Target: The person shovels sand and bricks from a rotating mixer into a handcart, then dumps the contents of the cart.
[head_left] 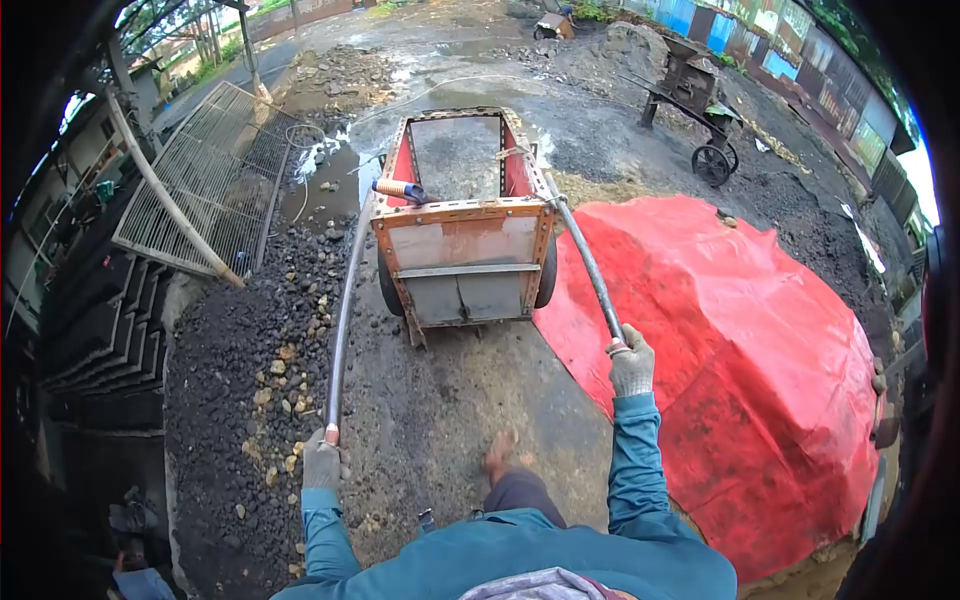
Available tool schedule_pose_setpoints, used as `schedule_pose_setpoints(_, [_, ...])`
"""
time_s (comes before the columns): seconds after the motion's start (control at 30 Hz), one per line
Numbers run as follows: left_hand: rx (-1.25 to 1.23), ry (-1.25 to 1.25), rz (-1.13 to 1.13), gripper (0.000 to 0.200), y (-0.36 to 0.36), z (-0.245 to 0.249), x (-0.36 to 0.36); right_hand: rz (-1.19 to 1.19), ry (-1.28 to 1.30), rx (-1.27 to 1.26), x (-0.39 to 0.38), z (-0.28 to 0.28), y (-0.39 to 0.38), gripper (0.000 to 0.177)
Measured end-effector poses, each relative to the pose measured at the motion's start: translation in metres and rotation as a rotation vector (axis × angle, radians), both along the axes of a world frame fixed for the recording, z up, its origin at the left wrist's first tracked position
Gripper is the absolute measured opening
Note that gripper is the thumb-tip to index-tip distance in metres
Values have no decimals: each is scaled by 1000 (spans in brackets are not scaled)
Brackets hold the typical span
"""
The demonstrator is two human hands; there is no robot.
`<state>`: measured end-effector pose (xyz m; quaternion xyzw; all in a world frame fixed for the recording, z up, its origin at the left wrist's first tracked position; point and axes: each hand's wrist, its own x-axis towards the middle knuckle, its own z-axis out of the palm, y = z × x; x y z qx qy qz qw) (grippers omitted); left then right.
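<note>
Ahead of me stands a two-wheeled handcart (462,245) with an orange-brown frame, grey front panels and red inner sides. Its two long metal handles run back toward me. My left hand (322,463), in a grey glove, is closed round the end of the left handle (346,320). The gloved right hand (631,362) grips the end of the right handle (590,262). A dark object with an orange ribbed part (398,190) rests on the cart's near top rail, by the left corner. What shows of the cart's bed is grey.
A red tarpaulin (730,370) covers a mound at right, close to the cart's wheel. Dark gravel (250,390) lies at left, below a metal grille (210,175) and a leaning pole (165,190). A wheeled machine (700,105) stands farther right. Wet ground stretches beyond the cart.
</note>
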<state>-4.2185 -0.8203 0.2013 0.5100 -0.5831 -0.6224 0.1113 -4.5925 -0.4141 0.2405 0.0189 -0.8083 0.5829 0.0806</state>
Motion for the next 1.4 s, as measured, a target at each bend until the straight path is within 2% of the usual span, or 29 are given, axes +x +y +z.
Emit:
schedule_pose_setpoints(0.1, [-47, 65, -45, 42, -62, 12, -121, 4, 122, 39, -129, -4, -57, 47])
schedule_pose_setpoints(0.23, [-85, 19, 47, 33, -131, 27, -290, 25, 129, 51, -296, -14, -129, 49])
schedule_pose_setpoints(0.33, [-138, 24, -25, 29, -184, 32, -408, 50, 31, 34, -409, 12, -192, 50])
schedule_pose_setpoints(0.4, [-123, -30, -43, 30, -210, 60, -488, 78, 21, 12, -492, 19, -222, 50])
schedule_pose_setpoints(0.47, [-138, -39, -40, 30, -242, 65, -565, 108, 13, 13, -575, 23, -254, 49])
schedule_pose_setpoints(0.5, [-150, -20, -51, 32, -264, 63, -601, 119, -45, 20, -607, 25, -276, 47])
schedule_pose_setpoints(0.6, [-47, 109, -7, 34, -338, 46, -698, 130, 325, 214, -712, 11, -347, 47])
schedule_pose_setpoints(0.63, [-71, 101, -15, 35, -363, 44, -735, 171, 282, 127, -742, 11, -371, 45])
schedule_pose_setpoints(0.7, [-107, 61, -14, 35, -409, 41, -794, 91, 112, 112, -793, -10, -410, 46])
schedule_pose_setpoints(0.77, [-107, 170, 12, 36, -468, 19, -864, 38, 89, 22, -873, -15, -454, 44])
schedule_pose_setpoints(0.87, [-94, 132, 4, 36, -517, 40, -963, -34, 39, 199, -948, 33, -528, 43])
schedule_pose_setpoints(1.0, [-166, 99, -37, 37, -615, 64, -1115, -56, 138, 243, -1088, 41, -616, 41])
schedule_pose_setpoints(1.07, [-354, 72, -53, 39, -664, 64, -1181, -38, 191, 223, -1149, 48, -667, 40])
schedule_pose_setpoints(1.1, [-443, 145, -76, 41, -696, 52, -1213, -36, 222, 219, -1180, 53, -693, 40])
schedule_pose_setpoints(1.13, [-473, 123, -69, 41, -714, 66, -1252, -34, 250, 220, -1210, 56, -716, 41])
schedule_pose_setpoints(1.2, [-459, 125, -17, 43, -748, 77, -1336, -46, 244, 220, -1284, 52, -758, 43])
schedule_pose_setpoints(1.23, [-528, 159, -35, 44, -768, 70, -1375, -50, 255, 226, -1323, 46, -776, 44])
schedule_pose_setpoints(1.33, [-345, 102, -35, 39, -829, 63, -1472, -78, 266, 176, -1434, 51, -829, 46])
schedule_pose_setpoints(1.37, [-442, 51, -8, 40, -846, 58, -1512, -91, 237, 189, -1470, 54, -846, 47])
schedule_pose_setpoints(1.4, [-431, 6, -22, 40, -858, 72, -1553, -99, 195, 217, -1502, 59, -859, 47])
